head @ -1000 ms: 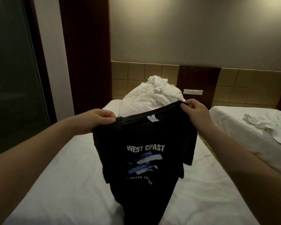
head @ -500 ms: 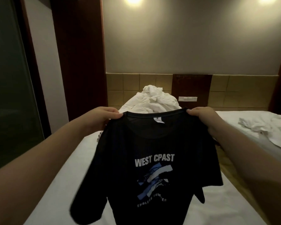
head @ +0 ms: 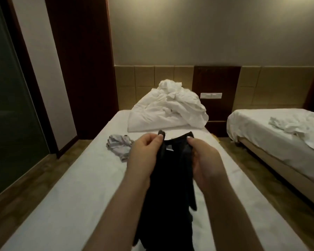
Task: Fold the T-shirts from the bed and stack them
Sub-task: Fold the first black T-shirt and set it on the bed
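From the head camera, the person's left hand [head: 146, 151] and right hand [head: 204, 161] are raised close together over the near bed, and between them hangs a black cotton T-shirt [head: 170, 189]. The left fingers [head: 157, 141] are curled and pinch one side of the shirt's neckline. The right fingers [head: 191, 141] are likewise clamped on the other side, so that the collar forms a short sagging arc between the two hands. A small pale label [head: 169, 147] shows just inside the collar. The shirt's body is gathered into a narrow dark column that drops between the forearms toward the lower edge of the view; whether its hem touches the mattress cannot be told. Beneath it lies the white-sheeted single bed [head: 65, 196]. A crumpled grey T-shirt [head: 119, 146] lies on that sheet just left of the left hand, apart from the black one. Farther up the bed sits a heap of rumpled white duvet [head: 169, 110] against the tan tiled headboard wall [head: 145, 77]. To the right, across a strip of wooden floor, stands a second white bed [head: 257, 127] with loose white linen [head: 294, 125] on it. A pale wall switch plate [head: 210, 95] is set into a dark wood panel between the beds.
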Motion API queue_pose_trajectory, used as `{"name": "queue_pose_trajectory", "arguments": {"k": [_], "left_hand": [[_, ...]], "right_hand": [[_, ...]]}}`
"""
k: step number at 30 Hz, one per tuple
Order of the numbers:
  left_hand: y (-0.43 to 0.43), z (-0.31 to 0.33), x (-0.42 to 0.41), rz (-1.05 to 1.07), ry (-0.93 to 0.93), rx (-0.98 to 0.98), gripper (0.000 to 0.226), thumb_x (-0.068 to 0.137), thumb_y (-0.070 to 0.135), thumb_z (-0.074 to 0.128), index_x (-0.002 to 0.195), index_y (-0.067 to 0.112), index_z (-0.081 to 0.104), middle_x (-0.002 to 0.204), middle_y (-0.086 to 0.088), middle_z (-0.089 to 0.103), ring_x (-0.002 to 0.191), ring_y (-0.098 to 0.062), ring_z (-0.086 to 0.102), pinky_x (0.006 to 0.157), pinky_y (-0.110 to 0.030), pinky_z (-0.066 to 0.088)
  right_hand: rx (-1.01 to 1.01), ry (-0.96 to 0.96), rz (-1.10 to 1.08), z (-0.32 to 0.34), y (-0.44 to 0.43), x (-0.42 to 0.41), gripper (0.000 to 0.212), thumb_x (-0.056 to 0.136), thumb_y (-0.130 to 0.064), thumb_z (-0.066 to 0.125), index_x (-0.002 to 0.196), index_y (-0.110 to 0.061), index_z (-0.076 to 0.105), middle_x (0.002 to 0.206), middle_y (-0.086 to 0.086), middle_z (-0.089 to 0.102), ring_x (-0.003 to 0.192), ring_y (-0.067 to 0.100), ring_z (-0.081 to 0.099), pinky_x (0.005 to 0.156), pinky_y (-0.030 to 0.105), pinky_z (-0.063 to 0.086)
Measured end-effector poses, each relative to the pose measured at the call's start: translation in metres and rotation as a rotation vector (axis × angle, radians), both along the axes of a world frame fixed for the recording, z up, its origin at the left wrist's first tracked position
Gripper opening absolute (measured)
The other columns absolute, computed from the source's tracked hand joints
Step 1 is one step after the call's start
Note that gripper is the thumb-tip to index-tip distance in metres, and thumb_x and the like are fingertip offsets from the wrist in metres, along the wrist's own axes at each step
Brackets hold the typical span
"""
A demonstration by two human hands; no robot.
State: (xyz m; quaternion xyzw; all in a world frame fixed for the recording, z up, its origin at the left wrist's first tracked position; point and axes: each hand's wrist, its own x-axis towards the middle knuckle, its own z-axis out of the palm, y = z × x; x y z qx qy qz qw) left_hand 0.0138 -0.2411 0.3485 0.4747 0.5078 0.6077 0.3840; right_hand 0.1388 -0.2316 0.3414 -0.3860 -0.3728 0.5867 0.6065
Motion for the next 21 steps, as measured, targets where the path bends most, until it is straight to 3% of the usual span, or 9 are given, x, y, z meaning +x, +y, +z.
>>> {"name": "queue_pose_trajectory", "arguments": {"k": [5,10,13,18,21], "left_hand": [[-0.018,-0.026,0.018,0.071,0.109,0.076,0.014,0.092,0.022,0.055,0.089,0.014,0.065,0.083,-0.005,0.068,0.085,-0.02,0.066,0.08,-0.038,0.055],[-0.027,-0.034,0.019,0.074,0.206,0.129,0.015,0.093,0.024,0.053,0.082,0.026,0.062,0.076,0.009,0.065,0.076,-0.005,0.062,0.064,-0.013,0.051],[-0.029,-0.036,0.019,0.061,0.316,0.156,0.017,0.094,0.024,0.051,0.08,0.034,0.057,0.078,0.014,0.063,0.078,0.0,0.06,0.065,-0.008,0.048],[-0.028,-0.037,0.021,0.045,0.412,0.205,0.008,0.091,0.028,0.054,0.091,0.035,0.056,0.09,0.018,0.06,0.086,0.002,0.058,0.072,-0.008,0.048],[-0.027,-0.038,0.021,0.036,0.454,0.218,0.012,0.085,0.034,0.06,0.096,0.034,0.054,0.09,0.025,0.053,0.086,0.006,0.054,0.072,-0.002,0.044]], "right_hand": [[0.046,-0.148,-0.009,-0.023,-0.021,-0.02,0.02,0.09,-0.015,0.057,0.096,0.003,0.063,0.085,0.024,0.06,0.078,0.031,0.057,0.074,0.044,0.049],[0.091,-0.182,0.006,-0.029,-0.029,-0.022,0.019,0.09,-0.018,0.056,0.092,0.0,0.064,0.091,0.032,0.062,0.079,0.038,0.059,0.076,0.05,0.05],[0.088,-0.186,0.0,-0.032,-0.03,-0.02,0.02,0.092,-0.02,0.053,0.094,-0.004,0.065,0.091,0.025,0.067,0.088,0.041,0.065,0.079,0.052,0.054],[0.087,-0.133,0.033,-0.033,-0.029,-0.014,0.021,0.095,-0.019,0.047,0.088,-0.015,0.067,0.079,0.006,0.074,0.073,0.017,0.071,0.059,0.025,0.057],[0.099,-0.11,0.006,-0.035,-0.028,-0.012,0.027,0.096,-0.014,0.045,0.083,-0.016,0.068,0.079,0.003,0.073,0.075,0.014,0.071,0.062,0.026,0.058]]}}
